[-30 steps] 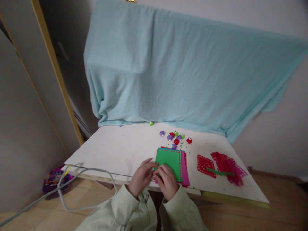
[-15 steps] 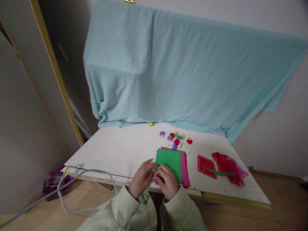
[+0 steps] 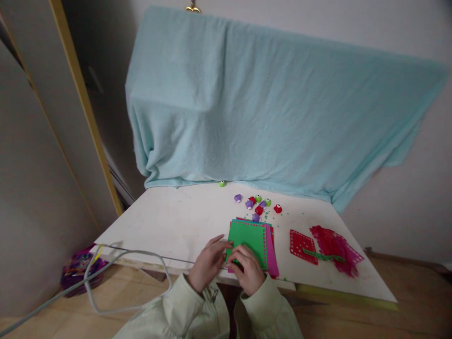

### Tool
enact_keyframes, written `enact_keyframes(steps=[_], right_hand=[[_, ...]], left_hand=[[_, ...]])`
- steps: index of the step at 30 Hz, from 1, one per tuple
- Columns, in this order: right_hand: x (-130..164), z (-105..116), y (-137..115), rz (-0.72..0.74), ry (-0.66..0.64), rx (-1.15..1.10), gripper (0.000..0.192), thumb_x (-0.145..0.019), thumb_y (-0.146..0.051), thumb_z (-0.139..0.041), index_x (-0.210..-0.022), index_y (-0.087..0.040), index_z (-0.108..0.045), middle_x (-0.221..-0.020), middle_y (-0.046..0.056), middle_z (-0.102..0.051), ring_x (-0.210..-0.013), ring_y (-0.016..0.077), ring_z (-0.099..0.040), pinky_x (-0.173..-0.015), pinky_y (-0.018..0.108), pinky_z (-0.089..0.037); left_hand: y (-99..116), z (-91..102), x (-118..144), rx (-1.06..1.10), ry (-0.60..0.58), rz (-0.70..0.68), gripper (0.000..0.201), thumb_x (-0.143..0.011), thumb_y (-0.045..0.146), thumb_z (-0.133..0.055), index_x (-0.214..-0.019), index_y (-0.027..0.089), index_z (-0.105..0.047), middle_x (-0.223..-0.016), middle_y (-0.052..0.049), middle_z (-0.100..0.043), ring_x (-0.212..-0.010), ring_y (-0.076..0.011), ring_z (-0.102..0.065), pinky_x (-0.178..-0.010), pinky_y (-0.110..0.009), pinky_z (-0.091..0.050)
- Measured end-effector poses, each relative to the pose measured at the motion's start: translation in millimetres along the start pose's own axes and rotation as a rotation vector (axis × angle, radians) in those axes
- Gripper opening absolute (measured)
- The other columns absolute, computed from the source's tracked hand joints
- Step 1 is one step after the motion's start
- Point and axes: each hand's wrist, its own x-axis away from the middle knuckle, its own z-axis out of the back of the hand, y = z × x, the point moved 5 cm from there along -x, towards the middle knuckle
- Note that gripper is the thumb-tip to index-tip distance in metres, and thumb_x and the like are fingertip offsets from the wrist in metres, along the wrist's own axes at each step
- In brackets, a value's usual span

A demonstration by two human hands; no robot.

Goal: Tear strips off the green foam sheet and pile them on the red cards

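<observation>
A green square sheet (image 3: 246, 239) with small holes punched along its top and right edges lies on a loose stack. Pink sheets (image 3: 270, 252) and other coloured ones stick out beneath it. My left hand (image 3: 207, 262) is at the sheet's near left edge, fingers bent and fingertips closed on the edge. Over the near left corner, my right hand (image 3: 249, 269) is curled with thumb and fingers pinched together. Whatever sits in that pinch is too small or hidden to name.
Several small purple, red and green eyed pieces (image 3: 278, 208) lie behind the stack among green scraps. To the right are a red punched sheet (image 3: 300, 246), a green holed strip (image 3: 319, 255) and crumpled red netting (image 3: 332, 245). A grey cable (image 3: 123, 254) loops over the table's left front edge.
The camera view has tilted slightly. My right hand's fingers have shifted a little at the corner; my left hand stays at the sheet's edge.
</observation>
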Motion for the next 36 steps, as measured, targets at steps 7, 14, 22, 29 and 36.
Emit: enact_keyframes(steps=[7, 14, 22, 29, 36], right_hand=[[2, 3, 3, -0.015, 0.002, -0.048, 0.007, -0.083, -0.015, -0.062, -0.084, -0.022, -0.059, -0.091, 0.003, -0.056, -0.093, 0.0188, -0.053, -0.082, 0.032, -0.042], [2, 5, 3, -0.03, 0.002, -0.067, 0.006, -0.082, -0.017, -0.062, -0.085, -0.022, -0.06, -0.093, 0.003, -0.055, -0.095, 0.0194, -0.054, -0.084, 0.033, -0.043], [2, 2, 7, -0.025, 0.036, -0.047, 0.004, -0.084, -0.018, -0.06, -0.082, -0.021, -0.059, -0.09, 0.003, -0.054, -0.091, 0.0187, -0.054, -0.081, 0.033, -0.044], [5, 3, 9, -0.032, 0.039, -0.07, 0.007, -0.082, -0.014, -0.06, -0.08, -0.021, -0.057, -0.09, 0.003, -0.053, -0.092, 0.0188, -0.054, -0.082, 0.033, -0.044], [9, 11, 11, -0.052, 0.002, -0.128, 0.01, -0.079, -0.011, -0.062, -0.078, -0.02, -0.058, -0.09, 0.003, -0.053, -0.091, 0.0176, -0.055, -0.082, 0.031, -0.044]], left_hand=[[1, 1.1, 0, -0.013, -0.007, -0.005, 0.046, -0.074, 0.002, -0.046, -0.111, 0.025, -0.061, -0.121, 0.0, -0.061, -0.131, -0.0189, -0.036, -0.108, -0.042, -0.035], [2, 2.0, 1, -0.002, -0.005, -0.009, 0.042, -0.077, 0.005, -0.046, -0.11, 0.025, -0.062, -0.121, -0.002, -0.061, -0.13, -0.0201, -0.037, -0.107, -0.043, -0.036], [3, 1.4, 1, -0.02, -0.007, -0.015, 0.039, -0.079, 0.006, -0.045, -0.11, 0.024, -0.061, -0.121, -0.002, -0.061, -0.129, -0.0191, -0.037, -0.108, -0.042, -0.035], [2, 0.8, 0, -0.017, -0.011, -0.019, 0.039, -0.078, 0.006, -0.046, -0.109, 0.024, -0.061, -0.12, -0.001, -0.061, -0.129, -0.0195, -0.038, -0.108, -0.043, -0.035], [1, 0.5, 1, -0.02, -0.011, -0.016, 0.04, -0.079, 0.005, -0.046, -0.11, 0.026, -0.061, -0.121, 0.0, -0.061, -0.13, -0.0187, -0.036, -0.107, -0.041, -0.035]])
